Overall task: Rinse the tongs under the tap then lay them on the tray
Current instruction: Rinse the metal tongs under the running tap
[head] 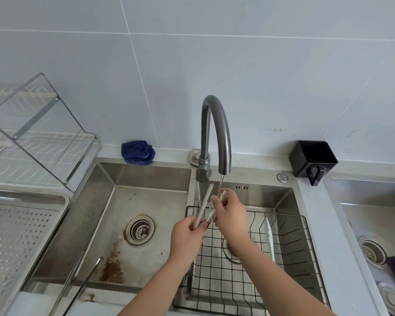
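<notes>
Metal tongs [204, 202] with serrated tips point up toward the tap [217, 133], which runs a thin stream of water [221, 182]. My left hand [187, 238] grips the tongs at their hinge end. My right hand [229, 215] pinches the right arm of the tongs near its tip, right under the stream. The perforated steel tray [16, 236] lies at the left, beside the sink.
A second pair of tongs [82, 283] leans in the left sink basin [132, 201]. A black wire basket [249, 258] with a knife [270, 238] sits in the right basin. Also here: a dish rack [32, 137], a blue cloth [137, 152], a black holder [312, 159].
</notes>
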Motion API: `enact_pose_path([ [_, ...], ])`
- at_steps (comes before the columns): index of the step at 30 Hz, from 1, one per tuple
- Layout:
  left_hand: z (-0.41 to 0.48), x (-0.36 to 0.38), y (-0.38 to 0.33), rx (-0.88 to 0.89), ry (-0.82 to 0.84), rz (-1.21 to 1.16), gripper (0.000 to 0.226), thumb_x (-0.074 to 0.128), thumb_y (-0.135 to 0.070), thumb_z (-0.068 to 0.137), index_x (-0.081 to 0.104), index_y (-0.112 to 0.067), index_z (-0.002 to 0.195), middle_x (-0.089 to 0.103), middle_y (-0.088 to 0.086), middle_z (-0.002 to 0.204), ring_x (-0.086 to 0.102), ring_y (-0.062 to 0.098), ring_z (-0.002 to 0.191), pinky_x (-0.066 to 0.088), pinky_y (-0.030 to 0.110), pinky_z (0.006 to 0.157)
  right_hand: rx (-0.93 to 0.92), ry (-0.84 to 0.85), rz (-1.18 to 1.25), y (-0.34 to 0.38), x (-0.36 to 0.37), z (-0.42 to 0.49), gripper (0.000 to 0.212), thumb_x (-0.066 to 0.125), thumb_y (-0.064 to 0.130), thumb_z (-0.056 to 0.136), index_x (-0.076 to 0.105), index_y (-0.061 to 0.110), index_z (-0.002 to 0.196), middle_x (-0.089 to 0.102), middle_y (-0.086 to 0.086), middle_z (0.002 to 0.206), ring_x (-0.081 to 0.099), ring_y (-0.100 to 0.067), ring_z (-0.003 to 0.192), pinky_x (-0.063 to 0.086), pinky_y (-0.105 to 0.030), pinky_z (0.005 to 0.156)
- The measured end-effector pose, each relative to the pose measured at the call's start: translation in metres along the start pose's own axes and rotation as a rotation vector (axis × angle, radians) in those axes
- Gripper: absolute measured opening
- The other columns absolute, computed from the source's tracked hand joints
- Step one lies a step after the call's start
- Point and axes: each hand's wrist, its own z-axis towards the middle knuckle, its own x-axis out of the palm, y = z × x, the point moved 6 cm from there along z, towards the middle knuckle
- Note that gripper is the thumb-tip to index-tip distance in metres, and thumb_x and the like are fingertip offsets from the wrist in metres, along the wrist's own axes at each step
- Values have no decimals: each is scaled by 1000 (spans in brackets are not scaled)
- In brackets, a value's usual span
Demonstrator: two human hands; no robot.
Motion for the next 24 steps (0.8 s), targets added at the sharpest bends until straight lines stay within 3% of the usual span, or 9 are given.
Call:
enact_pose_path([
  [3,0,-2,-9,110,-35,157,11,71,-22,92,72,-20,81,55,4,59,50,17,58,45,37,58,-1,-80,168,0,-5,1,18,58,25,103,57,28,120,73,3,75,67,-13,50,55,-27,45],
  [6,1,-5,-9,134,-70,196,17,69,-22,93,68,-13,79,62,19,69,54,30,61,50,50,64,94,-34,321,1,-2,5,16,50,21,106,66,20,106,77,0,73,73,-18,61,61,-35,49],
  [10,2,-10,-2,117,-65,190,14,70,-19,92,71,-16,79,56,8,62,49,20,58,50,55,66,143,83,353,-1,2,8,25,50,24,106,66,11,92,78,-9,73,74,-26,60,60,-35,49],
  [13,3,-17,5,74,-97,151,36,69,-15,92,62,-28,59,67,16,75,48,24,59,49,58,63,114,201,358,1,11,6,6,60,12,100,66,13,99,79,-9,82,76,-30,72,63,-37,57],
  [15,4,-19,9,61,-86,129,28,68,-16,93,64,-17,65,68,26,84,48,26,60,49,60,64,117,225,333,1,13,4,4,63,13,98,67,12,98,80,-7,83,76,-32,74,63,-39,57],
  [16,3,-19,9,68,-73,129,23,69,-16,92,66,-13,70,65,27,80,47,26,60,49,61,64,132,191,303,0,11,6,14,60,19,101,68,10,93,79,-8,79,76,-32,68,61,-39,53],
  [19,-1,-15,7,90,-64,152,29,70,-18,92,62,-28,65,65,19,77,50,32,60,51,57,64,179,88,246,-2,0,13,36,51,31,105,69,7,84,78,-8,69,73,-28,55,55,-32,46],
  [21,1,-15,8,66,-62,138,38,69,-15,92,59,-32,59,70,19,84,53,38,61,53,54,63,186,143,337,0,5,11,24,53,20,103,69,8,91,79,-8,74,74,-21,62,57,-30,50],
  [24,5,-14,11,-13,-16,18,30,69,-11,92,70,-28,68,64,11,69,52,24,51,51,43,54,169,261,420,1,13,4,10,55,8,99,65,9,99,78,-9,79,74,-20,75,59,-33,63],
])
